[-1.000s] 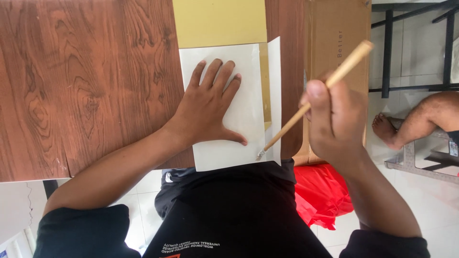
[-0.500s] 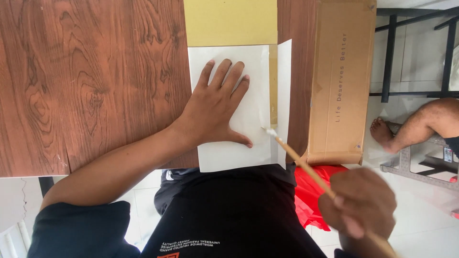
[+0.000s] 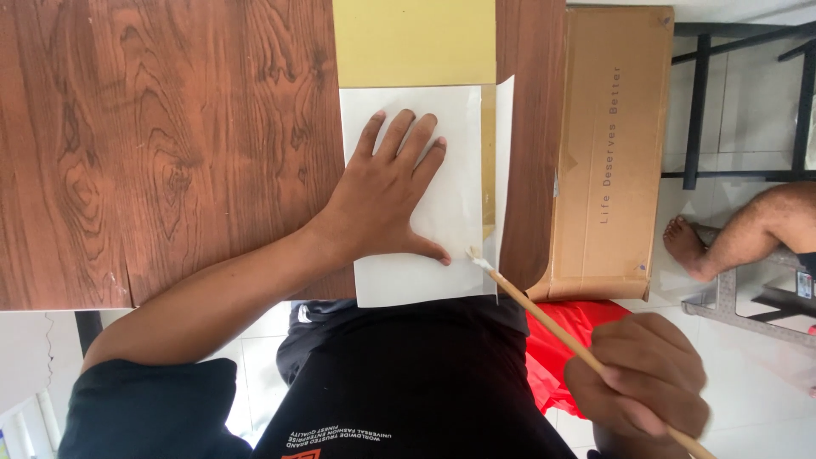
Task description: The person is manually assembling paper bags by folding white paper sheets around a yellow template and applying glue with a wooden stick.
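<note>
My left hand (image 3: 387,200) lies flat, fingers spread, on a white sheet of paper (image 3: 455,195) that rests on a yellow sheet (image 3: 412,42) on the wooden table (image 3: 161,144). A narrow white flap (image 3: 505,170) stands folded up along the paper's right edge, with a yellow strip showing beside it. My right hand (image 3: 642,374) grips a thin wooden brush (image 3: 544,314) low at the right. The brush's pale tip touches the paper's right edge just past my left thumb.
A long brown cardboard box (image 3: 612,153) stands against the table's right side. Red fabric (image 3: 565,340) lies below it near my lap. Another person's bare leg and foot (image 3: 731,229) rest on the tiled floor at right, near dark metal frames (image 3: 705,102).
My right hand has dropped from beside the paper to low at the right, swinging the brush so its handle points down-right. The tip stays at the paper's right edge. My left hand stays put.
</note>
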